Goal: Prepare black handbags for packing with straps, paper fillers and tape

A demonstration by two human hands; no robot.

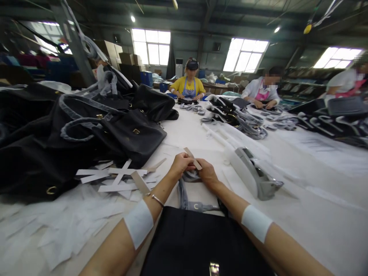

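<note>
My left hand [180, 164] and my right hand [207, 173] meet over the white table [316, 199], both pinched on a narrow tan paper strip [193, 158] that sticks up between them. Under the hands lies the grey wrapped handle [182, 193] of a black bag [189, 245], which lies close in front of me with a metal clasp at its near edge. Both wrists wear white bands, and the left one also has a thin bracelet.
A heap of black bags [71, 130] fills the left side, with loose white and tan strips [117, 178] beside it. A grey tape dispenser [253, 172] stands to the right. Other people [189, 86] work at the far end among grey handles [244, 122].
</note>
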